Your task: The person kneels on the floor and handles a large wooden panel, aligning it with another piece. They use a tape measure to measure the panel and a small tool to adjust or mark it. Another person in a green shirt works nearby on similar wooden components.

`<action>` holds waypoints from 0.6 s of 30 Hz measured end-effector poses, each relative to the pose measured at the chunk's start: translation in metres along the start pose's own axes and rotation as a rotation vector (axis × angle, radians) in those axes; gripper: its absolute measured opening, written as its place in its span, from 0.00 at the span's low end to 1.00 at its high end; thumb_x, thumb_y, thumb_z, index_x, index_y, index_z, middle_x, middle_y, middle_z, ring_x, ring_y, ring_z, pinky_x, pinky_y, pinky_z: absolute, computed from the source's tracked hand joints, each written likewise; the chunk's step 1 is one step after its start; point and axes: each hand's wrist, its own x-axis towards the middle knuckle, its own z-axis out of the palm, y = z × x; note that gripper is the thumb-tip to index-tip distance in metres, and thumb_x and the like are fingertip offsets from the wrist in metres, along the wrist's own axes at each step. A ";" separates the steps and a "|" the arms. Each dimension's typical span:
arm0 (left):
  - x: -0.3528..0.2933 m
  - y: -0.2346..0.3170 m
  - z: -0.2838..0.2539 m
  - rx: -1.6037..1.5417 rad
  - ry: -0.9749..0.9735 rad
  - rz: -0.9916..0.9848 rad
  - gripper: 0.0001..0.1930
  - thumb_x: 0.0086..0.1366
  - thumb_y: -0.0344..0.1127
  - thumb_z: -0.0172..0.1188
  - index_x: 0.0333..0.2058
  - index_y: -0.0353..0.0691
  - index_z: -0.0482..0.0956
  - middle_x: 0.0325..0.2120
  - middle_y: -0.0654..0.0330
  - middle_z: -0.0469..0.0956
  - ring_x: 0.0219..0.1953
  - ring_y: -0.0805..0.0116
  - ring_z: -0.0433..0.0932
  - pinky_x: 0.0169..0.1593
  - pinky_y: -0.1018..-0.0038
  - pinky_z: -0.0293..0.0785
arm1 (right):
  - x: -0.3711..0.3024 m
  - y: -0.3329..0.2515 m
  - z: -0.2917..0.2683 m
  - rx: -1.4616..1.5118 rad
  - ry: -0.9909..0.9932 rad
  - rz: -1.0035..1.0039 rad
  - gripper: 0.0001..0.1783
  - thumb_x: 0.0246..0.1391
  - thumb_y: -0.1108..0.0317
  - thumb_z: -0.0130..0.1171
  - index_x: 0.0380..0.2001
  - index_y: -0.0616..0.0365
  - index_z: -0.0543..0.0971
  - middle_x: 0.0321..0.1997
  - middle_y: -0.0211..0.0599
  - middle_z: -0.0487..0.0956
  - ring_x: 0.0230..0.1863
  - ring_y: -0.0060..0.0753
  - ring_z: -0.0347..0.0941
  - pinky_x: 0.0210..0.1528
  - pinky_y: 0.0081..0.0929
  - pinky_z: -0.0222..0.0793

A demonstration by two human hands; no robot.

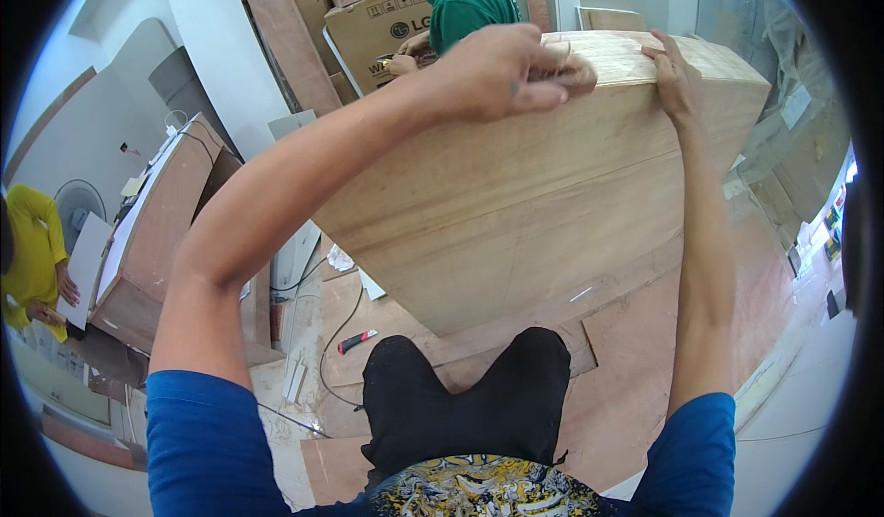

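Observation:
A large plywood box (516,204) with a pale wood top surface (619,49) stands in front of my knees. My left hand (511,73) is at the near top edge of this box, on its left part. Its fingers are bent forward and smeared by motion, so whether they hold anything is unclear. Farther right, my right hand (679,80) lies over the same edge. Its fingers stretch onto the top and its palm is by the front face.
A red and black utility knife (357,341) lies on the floor beside a black cable (333,337). Plywood sheets (635,351) cover the floor. Beyond the box, a person in green (474,6) is near a cardboard carton (382,34). Another in yellow (32,250) handles a white panel (86,268).

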 end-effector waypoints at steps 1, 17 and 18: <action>-0.002 -0.006 -0.007 -0.132 0.018 -0.008 0.26 0.68 0.52 0.66 0.60 0.45 0.81 0.33 0.56 0.72 0.40 0.62 0.74 0.46 0.65 0.71 | 0.002 0.001 0.001 0.008 0.011 -0.001 0.30 0.63 0.50 0.40 0.64 0.41 0.75 0.57 0.37 0.84 0.63 0.55 0.75 0.67 0.43 0.64; -0.068 -0.003 -0.033 -0.007 -0.088 -0.149 0.28 0.65 0.45 0.69 0.60 0.40 0.81 0.31 0.62 0.67 0.36 0.69 0.67 0.41 0.72 0.64 | -0.004 0.017 0.012 -0.052 0.036 0.008 0.26 0.64 0.47 0.44 0.60 0.39 0.76 0.52 0.54 0.83 0.55 0.67 0.76 0.62 0.50 0.67; -0.057 -0.011 -0.024 -0.064 -0.070 -0.152 0.27 0.65 0.46 0.68 0.60 0.40 0.81 0.30 0.62 0.67 0.36 0.70 0.68 0.41 0.71 0.65 | -0.005 0.010 0.012 -0.065 0.027 0.026 0.26 0.64 0.47 0.44 0.60 0.40 0.76 0.52 0.55 0.83 0.55 0.67 0.76 0.62 0.51 0.67</action>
